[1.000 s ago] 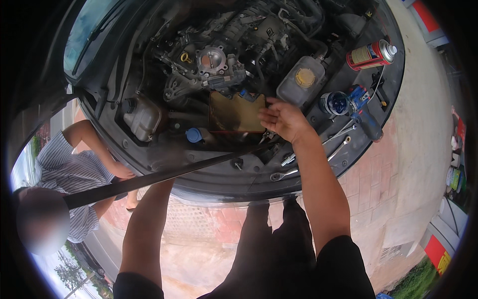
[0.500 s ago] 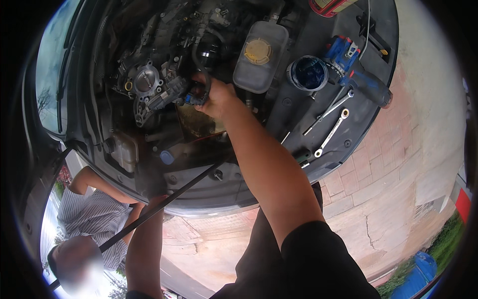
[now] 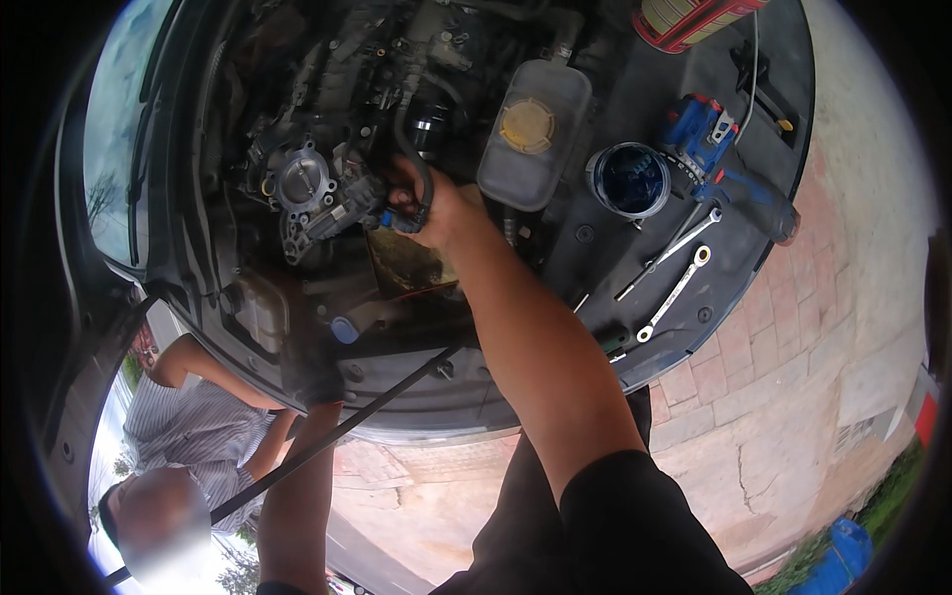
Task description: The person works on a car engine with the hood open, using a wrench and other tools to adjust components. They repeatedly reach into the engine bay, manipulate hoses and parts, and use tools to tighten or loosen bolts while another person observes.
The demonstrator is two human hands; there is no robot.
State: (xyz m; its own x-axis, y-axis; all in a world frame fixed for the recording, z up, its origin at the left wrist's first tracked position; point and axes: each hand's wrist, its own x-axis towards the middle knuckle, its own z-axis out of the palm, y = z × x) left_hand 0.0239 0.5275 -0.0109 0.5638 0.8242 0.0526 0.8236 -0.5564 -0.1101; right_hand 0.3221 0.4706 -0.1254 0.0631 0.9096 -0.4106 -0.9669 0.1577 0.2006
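My right hand (image 3: 431, 213) is closed around a black hose and connector (image 3: 402, 218) with a blue tab, just right of the silver throttle body (image 3: 302, 177). Below it lies a dirty yellowish, rectangular part (image 3: 407, 266), partly covered. My left hand (image 3: 309, 367) is dark, perhaps gloved, low in the engine bay beside the blue reservoir cap (image 3: 344, 329) and near the thin black prop rod (image 3: 387, 399); its fingers are too dim and smeared to read. A translucent reservoir (image 3: 524, 169) with a yellow cap sits right of my right hand.
On the right ledge lie a jar of dark blue liquid (image 3: 630, 178), a blue cordless tool (image 3: 699, 139), wrenches (image 3: 672, 296) and a red can (image 3: 684, 20). Another person (image 3: 193, 426) in a striped shirt is at the lower left. Paving (image 3: 754, 397) surrounds the car.
My right hand has moved left from over the yellowish part to the hose and connector and closed there. The camera view has shifted, enlarging the tools on the right.
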